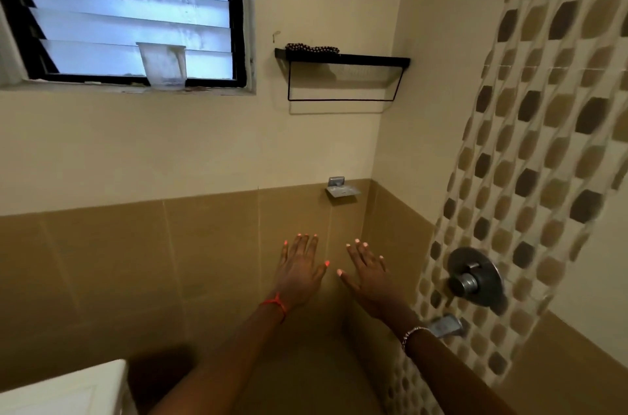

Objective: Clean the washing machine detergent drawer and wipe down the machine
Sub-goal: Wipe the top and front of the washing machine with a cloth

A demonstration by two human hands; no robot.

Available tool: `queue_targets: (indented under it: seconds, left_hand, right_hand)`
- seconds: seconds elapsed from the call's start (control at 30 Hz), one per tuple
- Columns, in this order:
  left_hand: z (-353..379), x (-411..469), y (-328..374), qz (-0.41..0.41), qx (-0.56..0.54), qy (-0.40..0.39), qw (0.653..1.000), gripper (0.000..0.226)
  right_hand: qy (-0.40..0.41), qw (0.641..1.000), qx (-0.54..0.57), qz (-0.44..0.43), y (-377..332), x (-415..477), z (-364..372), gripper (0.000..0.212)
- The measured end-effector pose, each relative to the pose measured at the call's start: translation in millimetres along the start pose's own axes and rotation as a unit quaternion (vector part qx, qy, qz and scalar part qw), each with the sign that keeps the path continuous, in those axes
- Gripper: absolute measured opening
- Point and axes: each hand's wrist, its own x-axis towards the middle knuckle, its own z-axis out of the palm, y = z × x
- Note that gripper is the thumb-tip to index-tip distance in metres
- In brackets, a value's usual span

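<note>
My left hand (299, 270) and my right hand (370, 273) are stretched out side by side in front of a brown tiled wall, palms away from me, fingers spread, holding nothing. A red string is tied around the left wrist and a beaded bracelet circles the right wrist. At the bottom left corner shows the white top edge of what may be the washing machine (64, 387); no detergent drawer is in view.
A metal mixer valve (474, 277) and spout (447, 326) sit on the patterned right wall. A metal soap dish (341, 190) is in the corner. A black wall shelf (343, 57) and a plastic cup (163, 65) on the louvre window sill are above.
</note>
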Motion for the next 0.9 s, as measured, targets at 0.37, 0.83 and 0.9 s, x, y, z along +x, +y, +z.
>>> queue_targets:
  seconds: [0.37,0.83,0.9]
  left_hand:
    - [6,135,-19,-0.016,0.035,0.008,0.999,0.064]
    - [-92,294,-18,0.008,0.03,0.104,0.994,0.059]
    - [-113,312,-13,0.033,0.022,0.153,0.987,0.056]
  right_hand:
    - [-0.001,0.999,-0.007,-0.05,48,154,-9,0.064]
    - [0.182,0.972,0.051,-0.143,46,299,-163,0.053]
    - [0.216,0.962,0.055,-0.156,38,311,-187,0.051]
